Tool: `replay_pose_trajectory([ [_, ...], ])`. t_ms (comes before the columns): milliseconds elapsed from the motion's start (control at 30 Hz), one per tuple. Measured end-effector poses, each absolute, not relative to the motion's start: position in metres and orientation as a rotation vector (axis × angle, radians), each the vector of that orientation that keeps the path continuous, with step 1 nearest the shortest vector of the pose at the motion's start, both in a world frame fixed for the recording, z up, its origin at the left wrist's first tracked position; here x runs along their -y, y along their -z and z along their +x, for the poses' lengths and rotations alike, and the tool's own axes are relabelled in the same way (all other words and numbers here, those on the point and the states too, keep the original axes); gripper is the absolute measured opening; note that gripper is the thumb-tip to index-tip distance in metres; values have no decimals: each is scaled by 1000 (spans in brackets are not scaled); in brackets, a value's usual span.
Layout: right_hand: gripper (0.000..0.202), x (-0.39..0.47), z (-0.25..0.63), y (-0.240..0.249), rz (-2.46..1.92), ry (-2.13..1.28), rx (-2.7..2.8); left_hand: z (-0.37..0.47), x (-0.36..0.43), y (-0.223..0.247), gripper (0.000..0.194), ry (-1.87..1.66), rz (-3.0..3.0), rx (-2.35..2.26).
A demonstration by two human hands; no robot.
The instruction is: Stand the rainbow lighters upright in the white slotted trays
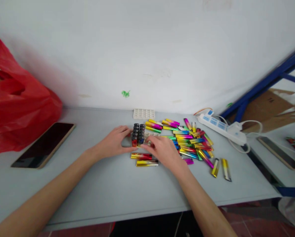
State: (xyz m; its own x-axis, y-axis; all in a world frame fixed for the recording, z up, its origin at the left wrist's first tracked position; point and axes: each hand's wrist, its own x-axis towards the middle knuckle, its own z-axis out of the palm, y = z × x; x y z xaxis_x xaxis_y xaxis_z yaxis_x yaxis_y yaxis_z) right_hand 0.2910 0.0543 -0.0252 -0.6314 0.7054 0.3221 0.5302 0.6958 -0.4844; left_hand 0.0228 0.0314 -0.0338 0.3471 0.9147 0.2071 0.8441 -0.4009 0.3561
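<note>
Two rows of upright lighters with black tops [138, 132] stand in a white holder, partly hidden by my fingers. My left hand [115, 142] is at their left side, thumb and fingers apart, with the fingertips at the row's edge. From the right, my right hand [164, 149] reaches to the front right of the rows, its fingers bent over the white holder [149, 138]; what they hold, if anything, is too small to tell. Just in front lie a red and yellow tube [141, 156] and a yellow and silver tube [147, 163].
Many shiny coloured tubes [187, 141] lie scattered to the right. A white perforated tray [143, 114] rests by the wall. Farther right is a power strip [221, 127]. At left are a dark tablet [43, 144] and a red bag [21, 102].
</note>
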Motion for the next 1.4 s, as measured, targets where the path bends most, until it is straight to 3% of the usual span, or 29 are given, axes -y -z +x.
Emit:
replay_pose_trajectory([
  [100,47,-59,306,20,-932,-580,2271,22,-32,33,65,-549,2405,-1619],
  [233,70,-78,338,13,-1073,-418,2055,22,-32,33,69,-533,2394,-1632],
  [400,76,-114,374,5,-1322,-224,1949,22,-32,32,70,-526,2387,-1628],
  [600,65,-164,380,9,-1484,-77,2031,21,-32,35,69,-528,2400,-1631],
  [733,26,-182,377,23,-1330,-129,2265,20,-31,38,69,-544,2390,-1628],
  [767,24,-184,377,27,-1276,-153,2331,20,-31,38,69,-548,2387,-1622],
  [867,37,-186,376,35,-1219,-179,2476,20,-31,39,69,-556,2383,-1614],
  [1033,21,-181,378,36,-1194,-159,2527,21,-30,37,65,-549,2387,-1622],
  [1200,23,-169,384,33,-1234,-159,2389,23,-30,36,62,-564,2394,-1620],
  [1400,38,-153,367,22,-1097,-573,1921,20,-31,36,65,-557,2390,-1609],
])
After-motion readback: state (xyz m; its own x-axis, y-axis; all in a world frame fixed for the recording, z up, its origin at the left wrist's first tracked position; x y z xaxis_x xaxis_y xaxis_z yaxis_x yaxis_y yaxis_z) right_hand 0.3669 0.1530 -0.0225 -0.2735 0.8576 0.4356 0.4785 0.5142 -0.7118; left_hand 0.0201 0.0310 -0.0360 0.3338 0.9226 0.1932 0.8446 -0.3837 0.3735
